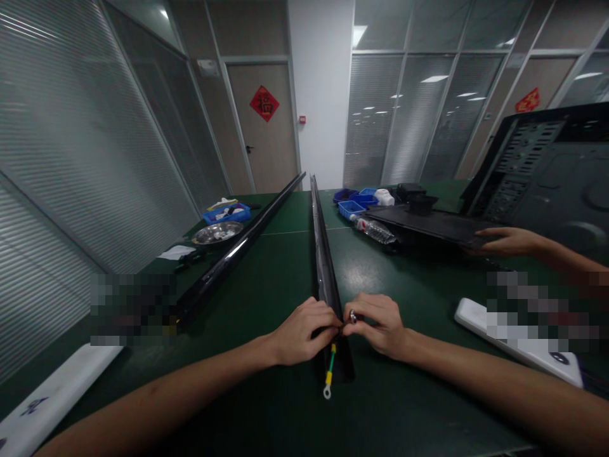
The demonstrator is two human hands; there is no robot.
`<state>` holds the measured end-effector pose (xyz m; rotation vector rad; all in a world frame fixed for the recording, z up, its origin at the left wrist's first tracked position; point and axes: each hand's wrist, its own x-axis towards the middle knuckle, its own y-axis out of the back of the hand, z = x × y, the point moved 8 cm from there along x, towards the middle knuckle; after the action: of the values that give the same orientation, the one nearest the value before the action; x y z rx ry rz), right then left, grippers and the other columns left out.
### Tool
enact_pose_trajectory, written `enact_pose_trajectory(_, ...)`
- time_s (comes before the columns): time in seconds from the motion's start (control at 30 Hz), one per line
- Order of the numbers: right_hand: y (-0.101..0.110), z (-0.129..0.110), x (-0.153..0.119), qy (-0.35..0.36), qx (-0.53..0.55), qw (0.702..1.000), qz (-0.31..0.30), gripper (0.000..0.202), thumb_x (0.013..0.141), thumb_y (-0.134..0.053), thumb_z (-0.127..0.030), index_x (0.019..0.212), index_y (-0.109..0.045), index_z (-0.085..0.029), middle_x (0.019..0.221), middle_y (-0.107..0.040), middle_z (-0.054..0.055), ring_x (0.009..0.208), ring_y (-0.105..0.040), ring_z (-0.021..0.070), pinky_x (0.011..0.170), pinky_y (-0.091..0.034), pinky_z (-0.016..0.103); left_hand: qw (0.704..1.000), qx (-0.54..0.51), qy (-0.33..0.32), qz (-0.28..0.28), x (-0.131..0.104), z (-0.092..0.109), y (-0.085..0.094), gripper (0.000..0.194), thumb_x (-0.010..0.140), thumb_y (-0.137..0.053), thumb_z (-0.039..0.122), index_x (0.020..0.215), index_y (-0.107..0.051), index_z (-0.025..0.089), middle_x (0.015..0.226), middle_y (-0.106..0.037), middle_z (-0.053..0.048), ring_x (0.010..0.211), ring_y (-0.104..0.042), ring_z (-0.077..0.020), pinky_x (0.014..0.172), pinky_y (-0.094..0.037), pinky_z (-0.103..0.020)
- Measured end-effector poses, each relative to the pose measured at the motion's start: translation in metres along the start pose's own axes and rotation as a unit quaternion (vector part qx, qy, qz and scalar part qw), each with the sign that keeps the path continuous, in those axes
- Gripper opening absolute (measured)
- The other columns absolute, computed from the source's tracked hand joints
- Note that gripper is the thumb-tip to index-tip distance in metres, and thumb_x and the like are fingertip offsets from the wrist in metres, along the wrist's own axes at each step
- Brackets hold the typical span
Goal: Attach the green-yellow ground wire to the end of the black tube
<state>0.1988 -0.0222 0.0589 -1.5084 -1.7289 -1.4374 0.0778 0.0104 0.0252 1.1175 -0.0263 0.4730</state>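
A long dark channel-shaped strip [324, 260] runs away from me along the middle of the table. Over its near end, my left hand [302, 333] is closed in a pinch, fingertips almost meeting those of the other hand. My right hand [378, 325] is also pinched, from the right side of the strip. A small shiny metal piece [353, 317] shows at its fingers; whether it is held or worn, I cannot tell. What lies between the fingertips is hidden. Just below them, a short green wire [332, 362] with yellow sleeves and a ring terminal [327, 392] extends toward me.
Another dark strip [238, 251] lies left on the green table [266, 292]. Beyond it are a metal bowl [217, 233] and a blue tray [240, 214]. At right, another person's hand [511, 242] touches a dark panel [428, 222], near a bottle [375, 231] and large metal cabinet [561, 171].
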Motion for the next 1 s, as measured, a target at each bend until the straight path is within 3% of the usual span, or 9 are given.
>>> enact_pose_trajectory(0.3, -0.003, 0.007, -0.007, -0.021, 0.001, 1.000, -0.018, 0.027, 0.099, -0.066, -0.039, 0.086, -0.068, -0.015, 0.068, -0.062, 0.002, 0.057, -0.056, 0.0132, 0.058, -0.043, 0.025, 1.000, 0.002, 0.008, 0.003, -0.001, -0.003, -0.001, 0.017, 0.104, -0.048, 0.024, 0.102, -0.063, 0.019, 0.098, -0.068, -0.005, 0.093, -0.061, -0.0201, 0.084, -0.038, -0.033)
enact_pose_trajectory(0.6, -0.008, 0.018, -0.010, -0.061, 0.032, 0.997, -0.045, 0.014, 0.100, -0.056, -0.019, 0.092, -0.068, -0.015, 0.077, -0.067, 0.005, 0.065, -0.060, 0.0146, 0.065, -0.047, 0.026, 1.000, -0.017, 0.011, 0.011, 0.000, -0.001, 0.000, 0.019, 0.104, -0.048, 0.027, 0.102, -0.064, 0.018, 0.097, -0.067, -0.005, 0.093, -0.059, -0.0202, 0.085, -0.038, -0.033)
enact_pose_trajectory(1.0, -0.014, 0.020, -0.010, -0.079, 0.080, 0.990, -0.080, 0.016, 0.103, -0.052, -0.021, 0.098, -0.066, -0.015, 0.081, -0.070, 0.005, 0.069, -0.067, 0.0142, 0.068, -0.051, 0.024, 1.000, -0.009, 0.010, 0.011, 0.000, -0.001, 0.001, 0.019, 0.103, -0.047, 0.027, 0.099, -0.063, 0.018, 0.093, -0.065, -0.005, 0.090, -0.058, -0.0201, 0.084, -0.039, -0.034)
